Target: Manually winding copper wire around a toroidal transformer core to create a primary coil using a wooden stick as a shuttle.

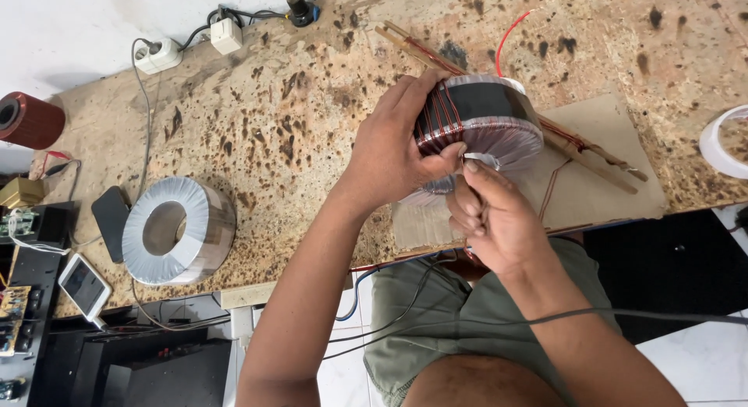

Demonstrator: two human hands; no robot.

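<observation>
A ring-shaped transformer core (485, 115) wound with copper-red wire, black on its outer band and wrapped in pale tape over its lower face, is held tilted on edge above the near rim of the speckled brown chipboard workbench (296, 119). The left hand (397, 154) grips its left side, fingers curled over the reddish windings and the thumb pressed against the lower face. The right hand (487, 212) is just below it, fingers clenched with thumb and forefinger pinching a short end of pale tape (479, 159) at the core's bottom edge. One thin red wire (506, 37) rises in a curve from the top of the core.

Behind the core lie two long wooden sticks (600, 162), side by side and wound with copper wire, slanting across a square of brown cardboard (608, 134) on the bench.

Farther left rests a second ring core (178, 232) — fully wrapped in silvery-white tape, lying flat, well apart from both hands. Beside it sit one dark flat pad (109, 220) and one small white device with a screen (84, 286). At the far left edge stands one dark red spool (27, 120). Two white power sockets (160, 55) with cables lie at the back, and part of one white tape roll (721, 142) shows at the right edge. Dark cables (467, 323) cross the person's lap.
</observation>
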